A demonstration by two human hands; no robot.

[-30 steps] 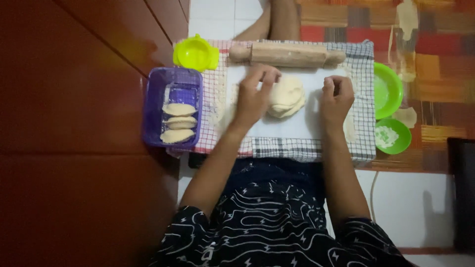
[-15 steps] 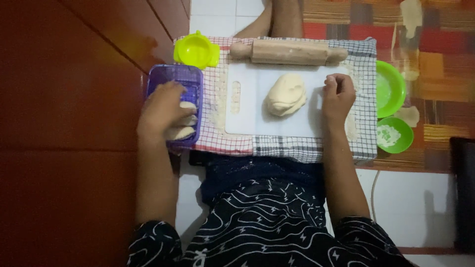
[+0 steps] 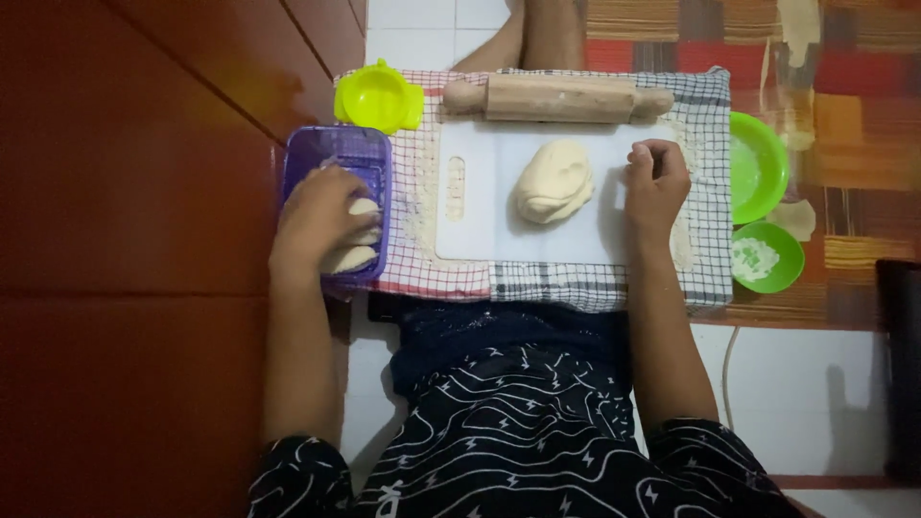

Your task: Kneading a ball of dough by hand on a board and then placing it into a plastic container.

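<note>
Since a second ago the left hand (image 3: 321,216) has left the board (image 3: 537,197) and now sits in the purple tub (image 3: 336,153) left of it, fingers curled over the shaped pieces (image 3: 353,257); whether it grips one I cannot tell. Right of the dough (image 3: 554,182), mid-board, the right hand (image 3: 655,182) rests loosely curled, holding nothing. Lifting a piece gently by its edges should keep its shape. Beyond the board lie the rolling pin (image 3: 556,98) and yellow mould (image 3: 379,96).

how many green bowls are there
2: a larger green bowl on the right beside the checked cloth, and a smaller green bowl holding white powder just below it. None looks hidden.
</note>
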